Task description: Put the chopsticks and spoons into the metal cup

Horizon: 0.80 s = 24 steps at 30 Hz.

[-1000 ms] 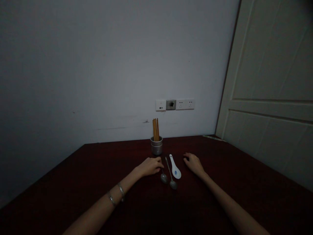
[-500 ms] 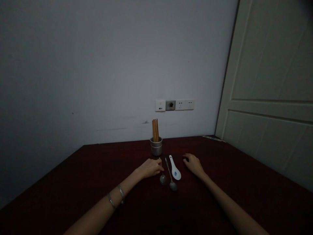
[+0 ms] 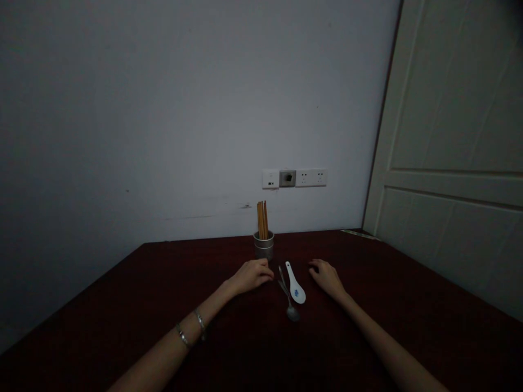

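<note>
My left hand (image 3: 254, 275) is closed in a pinch at the end of a thin metal spoon handle (image 3: 281, 283), left of centre on the table. That handle slants down to the right and meets a second metal spoon (image 3: 292, 313) lying there; the bowl of the pinched spoon cannot be made out apart from it. Beside them a white soup spoon (image 3: 297, 293) with a blue mark lies flat. To its right my right hand (image 3: 327, 277) rests on the tabletop, fingers slightly curled and apart, holding nothing.
A metal cup (image 3: 263, 248) with several wooden chopsticks (image 3: 262, 220) stands just behind my left hand. The dark red table (image 3: 220, 348) meets a wall bearing sockets (image 3: 311, 177). A pale panelled door (image 3: 453, 218) stands at the right.
The left metal spoon has swung: its bowl has gone from in front of my left hand, and its handle now points right toward the other metal spoon. My right hand stays put.
</note>
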Each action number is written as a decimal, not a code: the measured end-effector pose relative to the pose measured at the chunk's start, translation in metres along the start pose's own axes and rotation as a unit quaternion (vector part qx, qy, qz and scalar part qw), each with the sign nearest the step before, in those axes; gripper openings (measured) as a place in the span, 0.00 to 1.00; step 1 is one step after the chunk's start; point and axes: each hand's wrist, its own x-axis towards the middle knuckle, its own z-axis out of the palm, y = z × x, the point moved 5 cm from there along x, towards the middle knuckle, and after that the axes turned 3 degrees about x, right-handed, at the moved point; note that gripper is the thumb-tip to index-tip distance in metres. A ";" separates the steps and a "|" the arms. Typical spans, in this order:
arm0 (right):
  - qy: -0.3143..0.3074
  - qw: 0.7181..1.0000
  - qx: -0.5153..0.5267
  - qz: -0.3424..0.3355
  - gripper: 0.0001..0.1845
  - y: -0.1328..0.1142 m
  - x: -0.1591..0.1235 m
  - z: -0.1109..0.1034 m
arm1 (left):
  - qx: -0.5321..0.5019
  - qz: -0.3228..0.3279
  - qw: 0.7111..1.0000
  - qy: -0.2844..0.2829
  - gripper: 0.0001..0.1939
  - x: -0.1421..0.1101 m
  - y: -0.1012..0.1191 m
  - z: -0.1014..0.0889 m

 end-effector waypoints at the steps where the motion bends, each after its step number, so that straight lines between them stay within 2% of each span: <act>1: 0.001 1.000 0.000 -0.001 0.20 0.000 0.000 0.000 | -0.032 -0.012 0.999 0.024 0.08 0.001 -0.002 -0.004; 5: 0.001 1.000 -0.002 -0.013 0.20 -0.001 -0.001 -0.001 | -0.165 -0.076 0.973 0.143 0.06 0.007 -0.008 -0.029; 8: 0.004 1.000 0.000 -0.015 0.20 -0.001 -0.001 0.000 | -0.244 -0.151 0.934 0.214 0.06 0.009 -0.012 -0.046; 10: 0.006 1.000 0.003 -0.014 0.20 -0.001 -0.001 0.000 | -0.291 -0.199 0.905 0.239 0.08 0.009 -0.014 -0.054; 15: 0.002 1.000 0.006 -0.010 0.19 -0.001 -0.001 0.001 | -0.358 -0.277 0.852 0.264 0.12 0.004 -0.019 -0.059; 20: 0.005 1.000 0.023 -0.014 0.19 0.004 -0.001 0.004 | -0.393 -0.304 0.832 0.245 0.17 -0.003 -0.020 -0.058; 24: 0.043 0.992 0.118 -0.009 0.17 0.002 0.002 -0.009 | -0.412 -0.313 0.822 0.238 0.19 -0.007 -0.017 -0.060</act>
